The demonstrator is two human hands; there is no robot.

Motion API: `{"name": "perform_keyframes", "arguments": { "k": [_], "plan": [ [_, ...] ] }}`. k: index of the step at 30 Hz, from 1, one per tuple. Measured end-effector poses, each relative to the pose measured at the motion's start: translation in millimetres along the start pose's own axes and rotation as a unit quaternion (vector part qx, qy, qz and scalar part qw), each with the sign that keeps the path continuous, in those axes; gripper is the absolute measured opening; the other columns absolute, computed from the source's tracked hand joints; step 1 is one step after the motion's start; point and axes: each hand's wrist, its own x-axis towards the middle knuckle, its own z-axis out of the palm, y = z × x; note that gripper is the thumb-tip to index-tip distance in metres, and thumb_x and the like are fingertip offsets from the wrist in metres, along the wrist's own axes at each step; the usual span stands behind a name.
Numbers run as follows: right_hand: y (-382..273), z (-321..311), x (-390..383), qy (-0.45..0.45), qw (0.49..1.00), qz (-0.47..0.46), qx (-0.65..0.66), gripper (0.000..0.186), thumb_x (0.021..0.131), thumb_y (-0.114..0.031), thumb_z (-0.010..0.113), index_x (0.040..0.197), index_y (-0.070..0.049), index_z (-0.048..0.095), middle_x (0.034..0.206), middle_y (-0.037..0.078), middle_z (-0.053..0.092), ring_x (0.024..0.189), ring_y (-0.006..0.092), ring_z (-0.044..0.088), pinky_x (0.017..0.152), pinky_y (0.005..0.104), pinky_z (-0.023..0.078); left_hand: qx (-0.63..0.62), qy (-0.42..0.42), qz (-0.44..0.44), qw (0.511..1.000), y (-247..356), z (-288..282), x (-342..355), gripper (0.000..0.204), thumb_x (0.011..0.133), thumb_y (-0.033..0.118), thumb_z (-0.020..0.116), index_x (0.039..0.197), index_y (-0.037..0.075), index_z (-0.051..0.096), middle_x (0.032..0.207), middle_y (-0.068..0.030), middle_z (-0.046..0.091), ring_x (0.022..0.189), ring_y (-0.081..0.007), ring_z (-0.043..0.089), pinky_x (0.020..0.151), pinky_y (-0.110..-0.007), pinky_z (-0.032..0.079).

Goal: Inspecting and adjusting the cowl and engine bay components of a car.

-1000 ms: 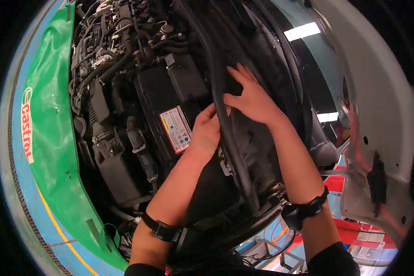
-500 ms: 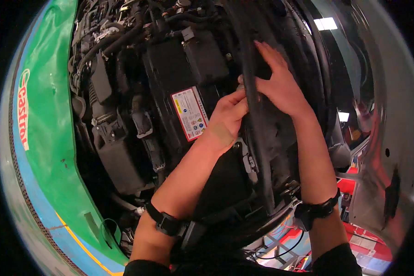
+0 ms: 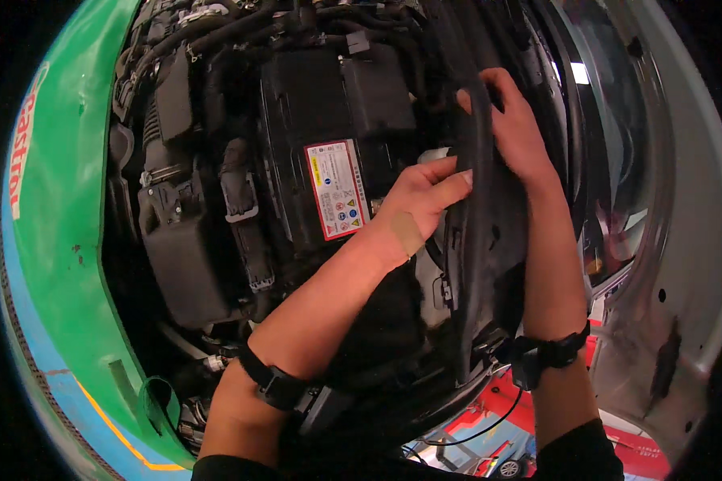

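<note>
My left hand, a tan patch at its wrist, is closed on the edge of a long black rubber strip running along the rear of a car's engine bay. Higher up, my right hand has its fingers curled around that strip. Left of both hands sits a black battery with a red-bordered white label. A pale part shows beside the strip, partly behind my left forearm. What lies under my left fingertips is hidden.
A green fender cover drapes along the left side. Black housings and hoses fill the engine bay. A grey metal body panel and dark glass line the right. Red equipment and a cable show at the lower right.
The strip and both hands have shifted rightward relative to the battery, exposing more of the pale part. My right hand's fingers have curled more around the strip. The view has shifted too.
</note>
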Motion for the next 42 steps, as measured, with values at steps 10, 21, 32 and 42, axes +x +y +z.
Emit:
{"name": "perform_keyframes", "arguments": {
  "k": [10, 21, 32, 42],
  "plan": [
    [-4, -7, 14, -0.066, 0.99, -0.015, 0.121, 0.023, 0.088, -0.028, 0.072, 0.099, -0.01, 0.062, 0.084, -0.005, 0.054, 0.077, 0.0046, 0.049, 0.068, 0.0228, 0.038, -0.009, -0.012, 0.002, 1.0, -5, 0, 2, 0.035, 0.101, 0.019, 0.062, 0.13, -0.001, 0.061, 0.115, -0.0077, 0.071, 0.1, -0.0154, 0.07, 0.092, -0.031, 0.057],
    [-1, -8, 27, -0.097, 0.988, -0.004, 0.12, 0.021, 0.086, -0.025, 0.071, 0.094, -0.009, 0.062, 0.082, -0.004, 0.057, 0.075, 0.005, 0.053, 0.068, 0.0225, 0.041, -0.044, -0.023, 0.0, 0.999, -10, -4, 3, 0.034, 0.103, 0.021, 0.06, 0.13, -0.001, 0.061, 0.116, -0.0073, 0.071, 0.102, -0.0156, 0.07, 0.093, -0.031, 0.056],
    [-4, -15, 30, -0.09, 0.995, 0.001, 0.039, 0.03, 0.082, -0.027, 0.067, 0.097, -0.001, 0.068, 0.086, 0.005, 0.066, 0.083, 0.0135, 0.059, 0.079, 0.0304, 0.046, -0.061, -0.009, -0.011, 0.998, -10, 3, 4, 0.029, 0.107, 0.016, 0.051, 0.126, -0.002, 0.062, 0.114, -0.0059, 0.071, 0.102, -0.0135, 0.069, 0.093, -0.029, 0.056],
    [-2, -10, 33, -0.101, 0.994, 0.001, 0.039, 0.027, 0.087, -0.029, 0.073, 0.097, -0.006, 0.065, 0.085, -0.002, 0.061, 0.077, 0.0065, 0.055, 0.072, 0.0238, 0.044, -0.04, -0.014, -0.005, 0.999, -9, 0, 4, 0.033, 0.106, 0.02, 0.053, 0.13, 0.0, 0.061, 0.118, -0.0061, 0.07, 0.103, -0.014, 0.068, 0.094, -0.029, 0.055]
  ]
}}
